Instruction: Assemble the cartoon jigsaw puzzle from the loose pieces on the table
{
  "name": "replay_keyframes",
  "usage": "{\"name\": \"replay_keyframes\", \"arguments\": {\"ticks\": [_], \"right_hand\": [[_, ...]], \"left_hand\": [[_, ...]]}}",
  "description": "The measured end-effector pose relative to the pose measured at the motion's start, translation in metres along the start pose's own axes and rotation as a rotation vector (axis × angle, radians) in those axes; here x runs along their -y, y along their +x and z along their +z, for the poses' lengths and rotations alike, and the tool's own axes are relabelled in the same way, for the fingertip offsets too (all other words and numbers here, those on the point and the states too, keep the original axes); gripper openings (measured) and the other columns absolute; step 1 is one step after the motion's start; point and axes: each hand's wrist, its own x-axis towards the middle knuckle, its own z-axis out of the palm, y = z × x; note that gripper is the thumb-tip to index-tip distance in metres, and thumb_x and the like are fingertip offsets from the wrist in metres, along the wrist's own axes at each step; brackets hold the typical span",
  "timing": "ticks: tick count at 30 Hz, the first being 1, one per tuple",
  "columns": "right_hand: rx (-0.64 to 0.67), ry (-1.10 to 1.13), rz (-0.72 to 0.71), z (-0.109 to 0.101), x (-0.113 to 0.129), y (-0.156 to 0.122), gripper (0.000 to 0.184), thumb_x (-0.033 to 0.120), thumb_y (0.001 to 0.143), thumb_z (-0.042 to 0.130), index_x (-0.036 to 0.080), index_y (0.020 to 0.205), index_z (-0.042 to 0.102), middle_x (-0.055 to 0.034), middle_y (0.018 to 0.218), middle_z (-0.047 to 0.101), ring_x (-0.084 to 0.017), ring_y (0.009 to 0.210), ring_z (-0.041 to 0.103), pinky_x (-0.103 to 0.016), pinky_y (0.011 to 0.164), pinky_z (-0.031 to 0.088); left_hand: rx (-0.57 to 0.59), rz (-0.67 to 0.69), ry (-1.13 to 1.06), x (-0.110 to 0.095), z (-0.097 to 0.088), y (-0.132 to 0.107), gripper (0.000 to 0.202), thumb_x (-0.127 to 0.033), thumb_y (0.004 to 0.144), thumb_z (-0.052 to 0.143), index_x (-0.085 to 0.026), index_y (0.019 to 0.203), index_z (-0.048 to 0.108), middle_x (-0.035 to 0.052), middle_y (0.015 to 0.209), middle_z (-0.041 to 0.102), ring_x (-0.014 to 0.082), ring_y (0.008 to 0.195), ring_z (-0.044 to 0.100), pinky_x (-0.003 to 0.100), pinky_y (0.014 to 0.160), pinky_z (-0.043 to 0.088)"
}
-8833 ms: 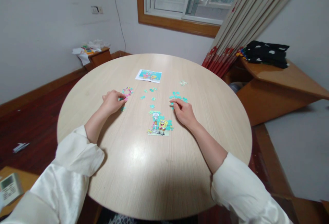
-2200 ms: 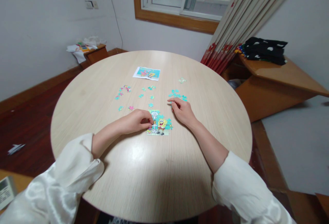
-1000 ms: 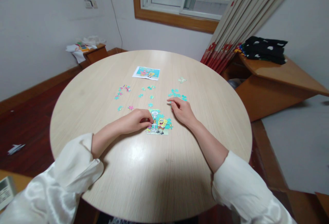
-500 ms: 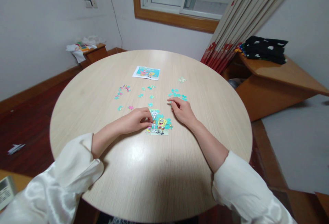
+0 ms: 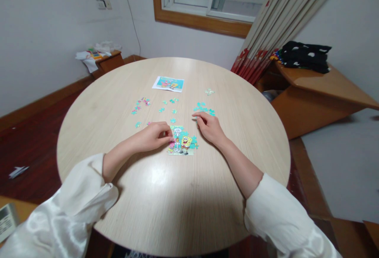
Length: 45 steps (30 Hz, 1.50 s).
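Note:
A partly built cartoon jigsaw (image 5: 182,142) lies near the middle of the round wooden table (image 5: 166,194). My left hand (image 5: 153,135) rests at its left edge, fingers curled, fingertips beside a pink piece now set into the puzzle. My right hand (image 5: 209,127) lies at the puzzle's upper right, fingers pinched on a small teal piece. Loose teal pieces (image 5: 204,109) lie just beyond my right hand. More loose pieces, pink and teal (image 5: 141,103), are scattered to the left. A printed reference picture (image 5: 168,83) lies farther back.
A low wooden bench (image 5: 319,92) with folded black spotted cloth (image 5: 304,57) stands to the right. A curtain (image 5: 275,25) hangs by the window. A small cabinet with papers (image 5: 99,58) stands at the left wall. The floor is dark red wood.
My left hand came from the pink pieces at the left to the puzzle's left edge, then drew back slightly, leaving a pink piece in the puzzle. My right hand stayed put.

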Motion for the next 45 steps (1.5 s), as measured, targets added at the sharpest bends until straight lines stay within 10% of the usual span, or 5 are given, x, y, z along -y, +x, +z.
{"name": "replay_keyframes", "arguments": {"ticks": [45], "right_hand": [[-0.003,0.006,-0.002,0.000,-0.001,0.000,0.029,0.025,0.086,0.042,0.017,0.093,0.068,-0.0033,0.079,0.068,-0.015,0.070,0.061,-0.033,0.076,0.049]], "left_hand": [[0.010,-0.068,-0.136,0.011,0.005,0.005,0.027,-0.038,0.083,0.054,-0.016,0.067,0.055,0.0002,0.064,0.051,0.0116,0.060,0.044,0.025,0.057,0.034]]}}
